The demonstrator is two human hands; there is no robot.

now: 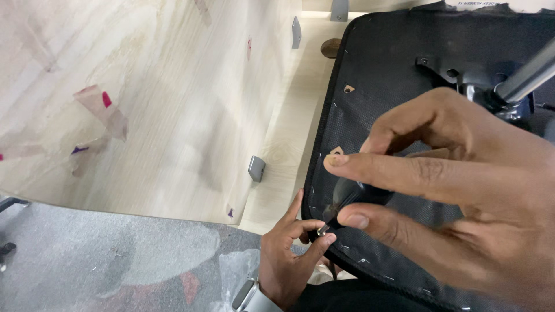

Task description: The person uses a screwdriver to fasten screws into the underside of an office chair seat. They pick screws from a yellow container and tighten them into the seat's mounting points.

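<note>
The right hand (457,190) fills the near right of the head view, very close to the camera. Its thumb and fingers (370,170) are closed around the dark handle of a screwdriver (352,193), which slants down and left. The handle is mostly covered by the hand and blurred, so its shape is hard to make out.

Just beyond, lower in the picture, the left hand (289,254) pinches narrowly at the screwdriver's metal tip (322,230). Thumb and forefinger meet around a small shiny piece there; whether it is a screw or the tip itself cannot be told. A watch with a pale strap (248,297) sits on that wrist, cut off by the bottom edge.

Both hands work at the near edge of an upturned black chair seat (393,63), its fabric underside fastened with a row of small staples (312,190) along the rim. Two small triangular holes (348,88) show pale material beneath. Farther up, a black metal bracket (445,72) and a shiny grey column (529,75) rise from the seat, partly hidden by the right hand.

To the left stands a pale wooden panel (144,104) with scraps of torn tape (101,112) and small grey brackets (256,168). Below it lies grey speckled floor (87,260) with clear plastic wrap (231,271).
</note>
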